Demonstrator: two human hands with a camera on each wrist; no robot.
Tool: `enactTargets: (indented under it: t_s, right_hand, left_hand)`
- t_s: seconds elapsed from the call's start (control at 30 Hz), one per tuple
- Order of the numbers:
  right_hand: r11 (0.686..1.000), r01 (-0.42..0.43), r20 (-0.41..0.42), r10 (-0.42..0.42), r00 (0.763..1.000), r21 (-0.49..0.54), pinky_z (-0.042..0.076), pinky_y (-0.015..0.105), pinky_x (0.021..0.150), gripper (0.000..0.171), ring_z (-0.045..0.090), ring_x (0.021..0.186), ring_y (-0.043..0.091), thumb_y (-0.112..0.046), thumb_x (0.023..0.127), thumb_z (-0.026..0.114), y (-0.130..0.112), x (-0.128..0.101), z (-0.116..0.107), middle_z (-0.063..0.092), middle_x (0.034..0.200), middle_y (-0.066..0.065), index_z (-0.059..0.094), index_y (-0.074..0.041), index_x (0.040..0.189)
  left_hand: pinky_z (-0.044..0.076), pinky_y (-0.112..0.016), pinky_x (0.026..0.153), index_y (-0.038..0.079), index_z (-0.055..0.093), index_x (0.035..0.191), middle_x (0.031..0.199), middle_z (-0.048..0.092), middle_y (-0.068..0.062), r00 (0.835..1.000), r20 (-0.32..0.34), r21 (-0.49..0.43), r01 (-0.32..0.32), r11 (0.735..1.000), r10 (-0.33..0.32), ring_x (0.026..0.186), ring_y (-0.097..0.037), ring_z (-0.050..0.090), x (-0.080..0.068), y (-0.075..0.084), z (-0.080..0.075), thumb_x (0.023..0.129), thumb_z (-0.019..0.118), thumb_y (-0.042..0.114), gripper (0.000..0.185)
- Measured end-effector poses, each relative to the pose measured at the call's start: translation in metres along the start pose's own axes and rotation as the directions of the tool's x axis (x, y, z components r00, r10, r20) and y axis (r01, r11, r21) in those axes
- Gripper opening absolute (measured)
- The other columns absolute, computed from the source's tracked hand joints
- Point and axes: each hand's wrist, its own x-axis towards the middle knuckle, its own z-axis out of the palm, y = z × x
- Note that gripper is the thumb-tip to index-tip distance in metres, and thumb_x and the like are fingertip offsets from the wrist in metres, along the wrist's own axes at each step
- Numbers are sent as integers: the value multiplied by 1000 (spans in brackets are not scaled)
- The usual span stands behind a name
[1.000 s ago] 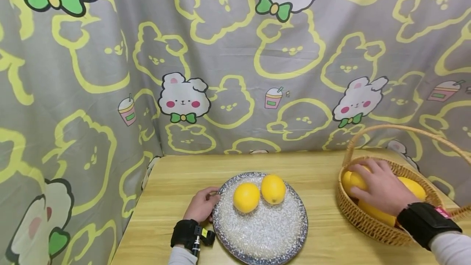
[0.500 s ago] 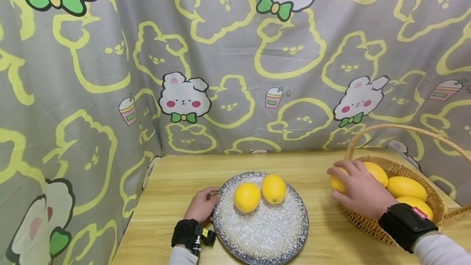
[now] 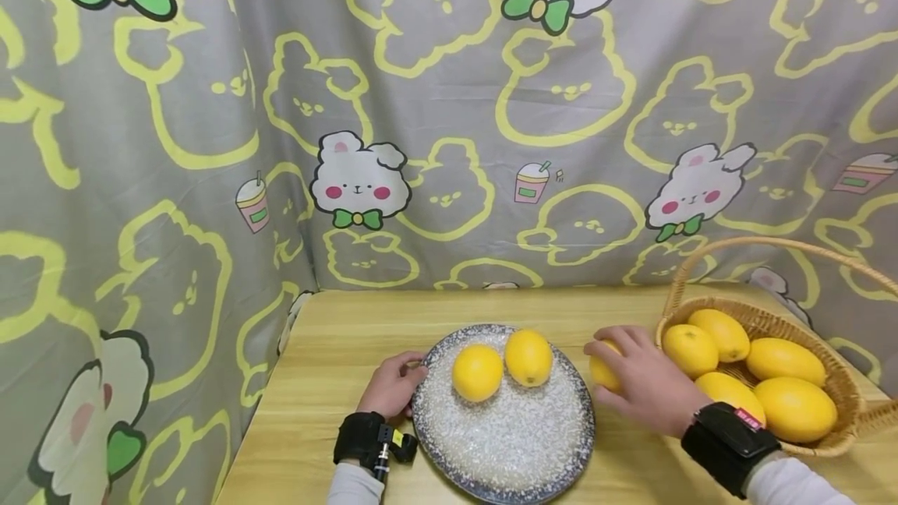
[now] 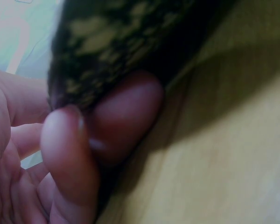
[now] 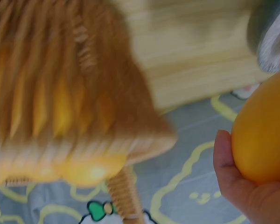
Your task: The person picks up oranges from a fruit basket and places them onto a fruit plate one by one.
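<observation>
On the desk (image 3: 337, 333), before a printed curtain (image 3: 210, 139), our left hand (image 3: 393, 386) pinches the plate (image 3: 512, 450) rim while our right hand (image 3: 641, 388) — fingers curled around a lemon (image 3: 602, 371) — carries it between basket (image 3: 835, 443) and plate, needing a gentle set-down beside the two lemons (image 3: 501, 365) there.

Head view overlooks plate (image 3: 502, 443); 2 wrist views sit close, perhaps sharing it.
</observation>
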Motion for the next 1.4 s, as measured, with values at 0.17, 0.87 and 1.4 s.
enactTargets:
  t_s: [0.17,0.87,1.4]
  right_hand:
    - [999,12,-29,-11,1000,41,57,54,94,49,56,119,33,-25,82,80,-11,1,15,62,128,12,66,-11,126]
    - [998,-14,-43,17,999,65,58,50,95,64,58,116,31,-26,76,80,-31,4,41,64,125,11,60,-2,131]
    - [996,13,-34,-10,999,89,57,51,99,77,59,120,29,-28,78,81,-38,7,54,64,129,7,51,-8,146]
  left_hand:
    - [50,-25,42,13,65,139,89,66,-8,1000,1,1,-5,1000,5,45,-11,52,1,3,1,104,61,24,37]
    - [50,-25,42,15,65,139,89,67,-8,1000,21,-5,-4,1000,4,44,-11,51,3,4,1,104,60,25,36]
    - [49,-25,42,14,65,139,87,65,-7,1000,14,-10,6,1000,-5,45,-11,51,0,3,-1,104,61,24,37]
